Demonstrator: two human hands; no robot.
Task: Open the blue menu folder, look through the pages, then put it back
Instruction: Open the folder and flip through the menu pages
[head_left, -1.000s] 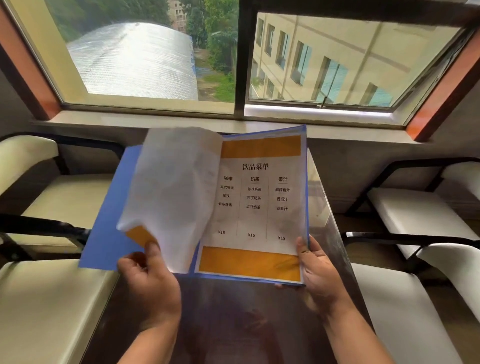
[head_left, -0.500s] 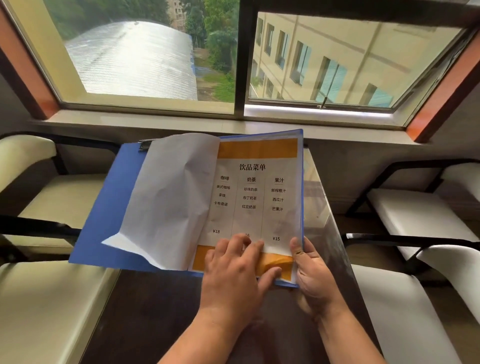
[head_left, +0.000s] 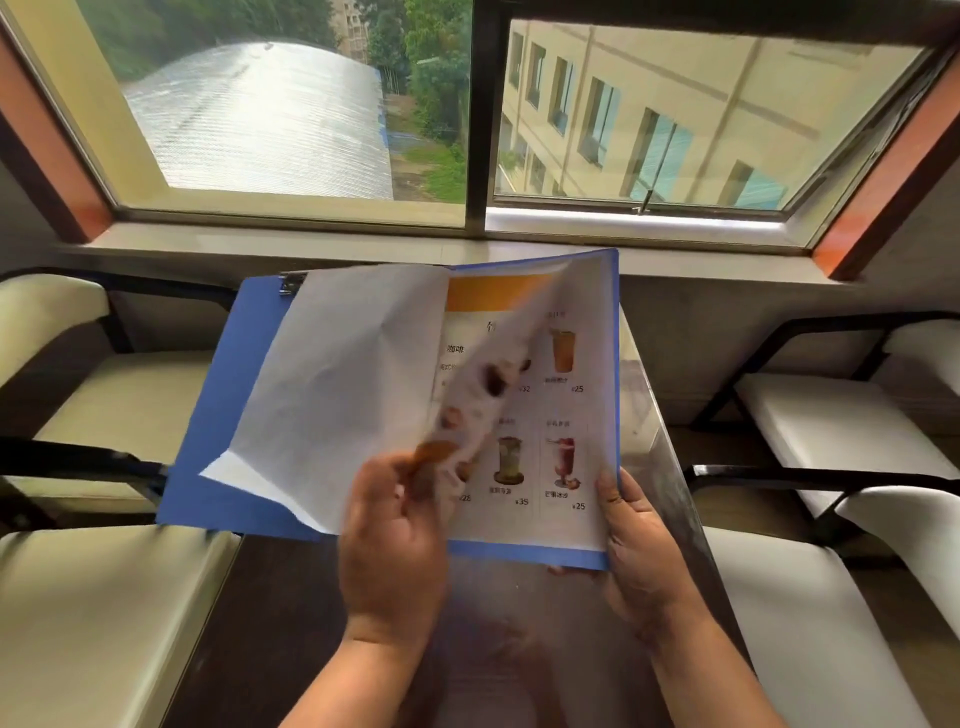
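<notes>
The blue menu folder (head_left: 218, 415) is held open above a dark table (head_left: 291, 623). Earlier pages lie turned over on its left side, white backs up (head_left: 337, 384). My left hand (head_left: 395, 540) pinches the lower edge of a page (head_left: 488, 384) that is lifted and curling leftward, blurred by motion. Under it a page with pictures of drinks and prices (head_left: 566, 415) shows on the right half. My right hand (head_left: 639, 551) grips the folder's lower right corner, thumb on top of the drinks page.
Cream padded chairs with black frames stand on the left (head_left: 93, 613) and white ones on the right (head_left: 831, 431). A window sill (head_left: 363, 241) and a large window lie just beyond the table's far end.
My left hand let go of the first turned page, moved right onto the drink list page, and has lifted it leftward, uncovering the picture page. My right hand has kept its hold.
</notes>
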